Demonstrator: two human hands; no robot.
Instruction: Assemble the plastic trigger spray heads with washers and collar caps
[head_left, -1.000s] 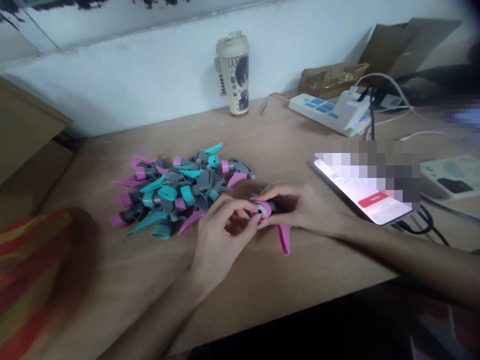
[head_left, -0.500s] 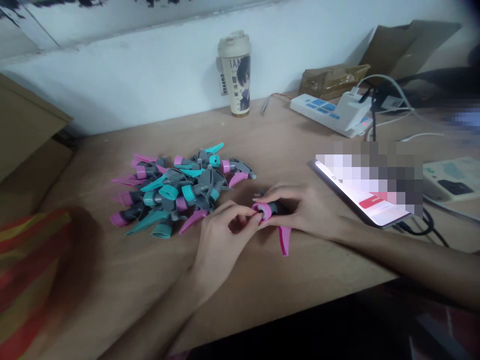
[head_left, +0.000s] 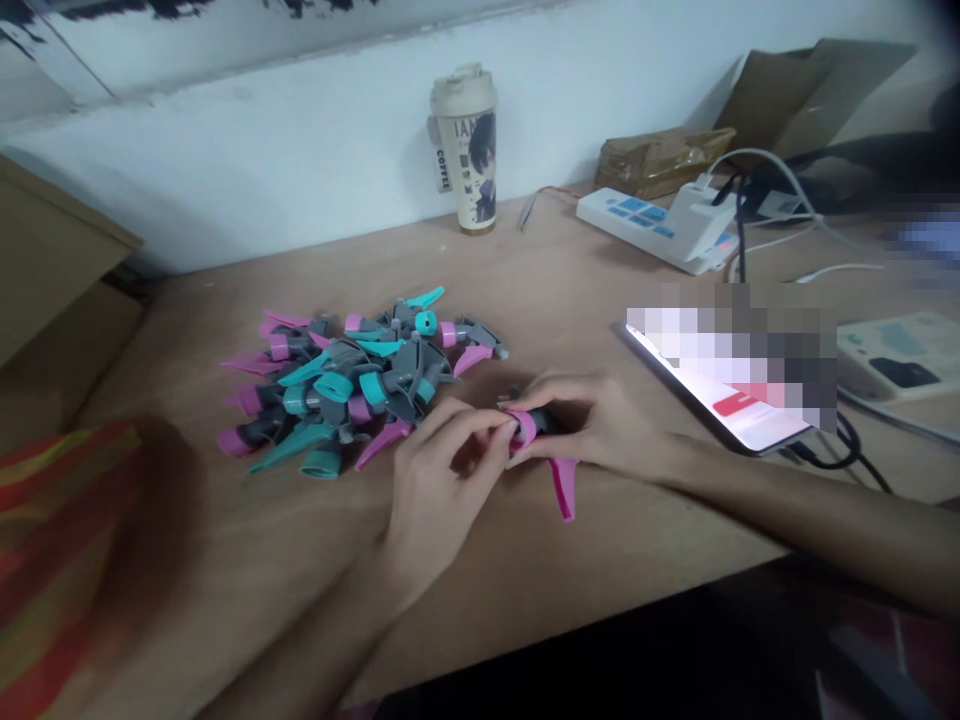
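My right hand (head_left: 600,425) grips the grey body of a spray trigger head (head_left: 541,440) that has a pink collar and a pink lever hanging down toward me. My left hand (head_left: 442,470) pinches the pink collar end of the same piece with thumb and fingertips. Both hands rest low on the wooden table (head_left: 525,560) near its front edge. To the left of my hands lies a pile of trigger heads (head_left: 352,380), grey with pink or teal parts.
A phone (head_left: 720,395) with a lit screen lies right of my hands, cables behind it. A coffee tumbler (head_left: 465,145) stands by the wall, a power strip (head_left: 652,220) farther right. A striped cloth (head_left: 52,540) is at the left edge.
My left fingers have closed over the pink collar, hiding its white opening. The trigger head has tipped slightly, its pink lever now a little lower.
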